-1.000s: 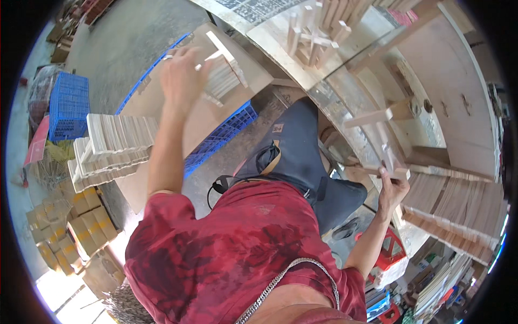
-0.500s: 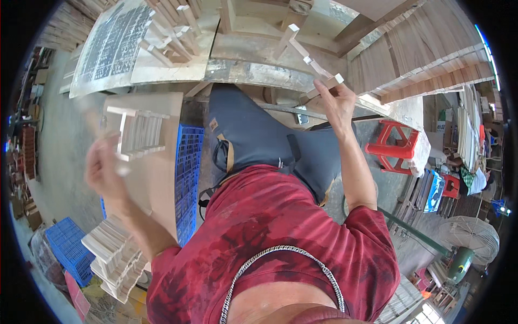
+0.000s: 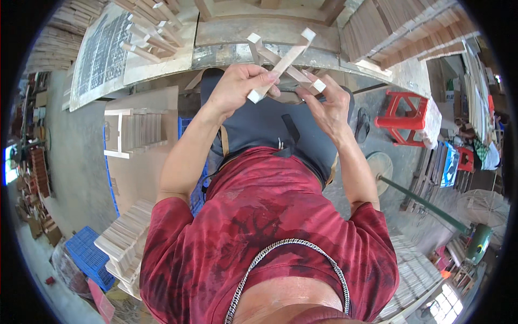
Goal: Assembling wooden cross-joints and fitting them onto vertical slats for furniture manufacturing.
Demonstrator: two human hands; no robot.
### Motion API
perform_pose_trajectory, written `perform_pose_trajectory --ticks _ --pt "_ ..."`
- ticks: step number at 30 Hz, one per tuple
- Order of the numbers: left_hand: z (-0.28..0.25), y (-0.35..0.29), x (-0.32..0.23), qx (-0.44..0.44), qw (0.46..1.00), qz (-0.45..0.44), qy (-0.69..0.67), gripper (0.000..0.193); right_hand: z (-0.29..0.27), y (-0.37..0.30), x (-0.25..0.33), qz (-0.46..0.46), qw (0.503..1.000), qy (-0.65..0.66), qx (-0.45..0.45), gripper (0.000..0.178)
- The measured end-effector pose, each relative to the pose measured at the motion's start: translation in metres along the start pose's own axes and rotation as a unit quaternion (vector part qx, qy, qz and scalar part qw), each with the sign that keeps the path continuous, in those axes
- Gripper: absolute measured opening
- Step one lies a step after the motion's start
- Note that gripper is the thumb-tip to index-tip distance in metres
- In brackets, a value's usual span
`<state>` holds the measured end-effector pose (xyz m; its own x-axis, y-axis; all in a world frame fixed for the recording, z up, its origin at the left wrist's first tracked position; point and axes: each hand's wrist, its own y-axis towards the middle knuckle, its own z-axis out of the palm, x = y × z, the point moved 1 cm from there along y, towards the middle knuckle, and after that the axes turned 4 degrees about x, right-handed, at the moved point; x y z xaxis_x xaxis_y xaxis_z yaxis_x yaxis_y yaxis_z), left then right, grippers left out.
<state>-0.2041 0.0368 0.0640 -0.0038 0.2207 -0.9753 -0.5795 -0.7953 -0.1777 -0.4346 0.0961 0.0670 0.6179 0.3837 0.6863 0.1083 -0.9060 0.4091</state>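
Two crossed bars [image 3: 291, 56] look joined, left hand [image 3: 238, 89] and right hand [image 3: 330, 107] gripping them by the workbench [image 3: 224, 55] near edge; remainder unclear.

Crossed wooden bars [image 3: 292, 55] partly hide fingers of the left hand [image 3: 236, 89]; the top edge crops the upper-right plank stack [image 3: 396, 27].

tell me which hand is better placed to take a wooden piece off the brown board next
Likely the left hand: it is nearer the row of wooden pieces on the brown board, while the right hand is farther across. Both hands hold the crossed wooden bars.
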Motion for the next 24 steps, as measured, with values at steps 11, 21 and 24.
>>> perform_pose_trajectory --ticks 11,21,24 --pt "-0.010 0.004 0.008 -0.014 0.993 -0.081 -0.089 0.029 0.010 0.003 0.008 0.005 1.000 -0.023 0.011 0.038" --pt "-0.036 0.025 -0.009 0.003 0.980 -0.067 -0.189 0.036 0.029 0.031 -0.010 0.034 0.999 0.013 -0.029 0.028" --pt "-0.029 0.034 -0.001 -0.116 0.973 0.159 0.118 0.038 0.023 0.055 -0.029 0.130 0.991 0.000 -0.024 0.035"
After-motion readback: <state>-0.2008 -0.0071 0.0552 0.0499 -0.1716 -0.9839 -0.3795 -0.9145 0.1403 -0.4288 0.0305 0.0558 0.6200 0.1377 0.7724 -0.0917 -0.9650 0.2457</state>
